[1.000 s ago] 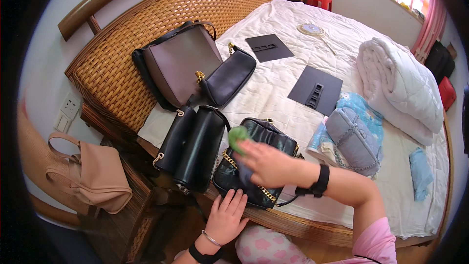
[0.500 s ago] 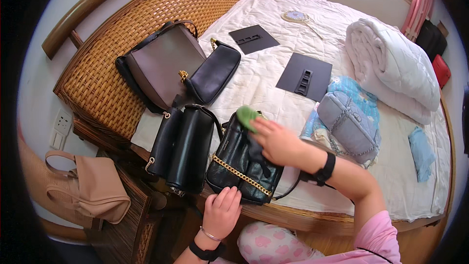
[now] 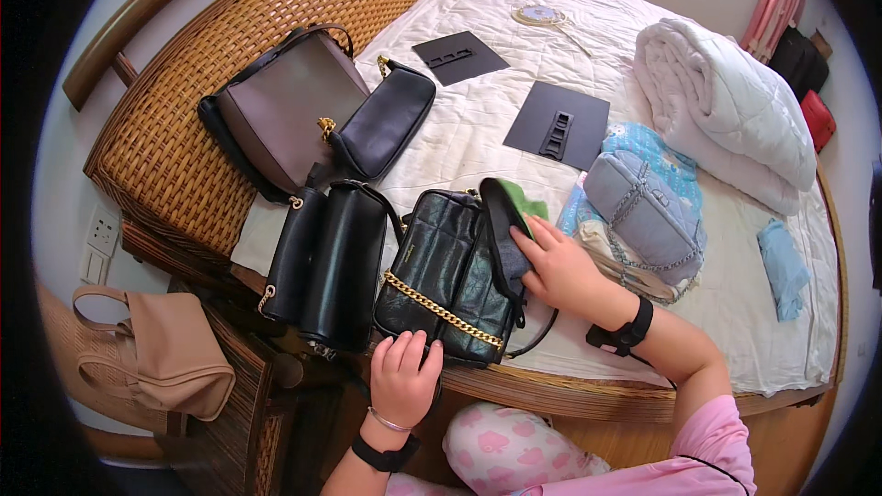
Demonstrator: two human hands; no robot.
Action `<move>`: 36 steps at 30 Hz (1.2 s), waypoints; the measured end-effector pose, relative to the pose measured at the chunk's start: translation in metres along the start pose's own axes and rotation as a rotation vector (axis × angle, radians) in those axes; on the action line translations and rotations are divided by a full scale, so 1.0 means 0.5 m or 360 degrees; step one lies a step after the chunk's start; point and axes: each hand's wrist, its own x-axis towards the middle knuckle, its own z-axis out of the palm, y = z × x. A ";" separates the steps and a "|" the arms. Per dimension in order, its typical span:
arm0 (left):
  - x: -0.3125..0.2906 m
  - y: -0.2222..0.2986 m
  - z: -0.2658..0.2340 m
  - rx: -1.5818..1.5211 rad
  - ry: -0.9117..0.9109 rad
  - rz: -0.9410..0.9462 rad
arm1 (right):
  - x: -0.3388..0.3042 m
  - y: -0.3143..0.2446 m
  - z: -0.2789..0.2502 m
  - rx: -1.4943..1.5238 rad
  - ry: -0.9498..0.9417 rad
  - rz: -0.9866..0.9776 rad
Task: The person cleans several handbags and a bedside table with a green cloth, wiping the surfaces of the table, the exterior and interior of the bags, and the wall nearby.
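Observation:
A black quilted handbag (image 3: 432, 239) with a gold chain (image 3: 441, 314) across its front lies at the bed's near edge. My left hand (image 3: 404, 372) rests with its fingers stretched over the bag's lower edge. At the bag's upper right, my right hand (image 3: 562, 266) holds a green and dark-grey cloth-like piece (image 3: 528, 205), partly hidden by the fingers. A black curved edge stands up beside it; I cannot tell whether it belongs to the bag or the piece. Left of this bag are two more black bags, one a smooth rounded one (image 3: 342, 262).
Farther back lie a grey-and-black handbag (image 3: 294, 115) and a small black bag (image 3: 386, 124). Two dark boards (image 3: 559, 124) and a light blue chain bag (image 3: 643, 211) lie on the bed, near a folded white quilt (image 3: 726, 92). A tan bag (image 3: 175, 349) is at lower left.
My right hand has moved right and slightly down across the bag with the green piece, which now shows edge-on beside a raised black edge. My left hand stays at the bag's lower edge.

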 end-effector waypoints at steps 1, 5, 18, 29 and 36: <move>0.000 0.003 -0.001 -0.0012 0.0013 -0.0025 | -0.009 0.000 0.003 -0.0027 0.0006 -0.0148; 0.004 -0.002 -0.008 -0.0113 0.0118 -0.0132 | -0.045 -0.052 -0.004 0.0290 -0.0180 -0.0662; 0.069 -0.015 -0.071 -0.0594 0.0297 -0.0657 | 0.074 -0.037 -0.047 0.0704 0.0389 -0.0254; 0.022 -0.015 -0.087 -0.1256 0.0190 -0.1142 | 0.103 -0.096 -0.078 0.1962 0.1531 -0.0144; -0.052 -0.039 -0.081 -0.1469 0.0240 -0.1373 | 0.105 -0.166 -0.029 0.2582 0.1406 0.0028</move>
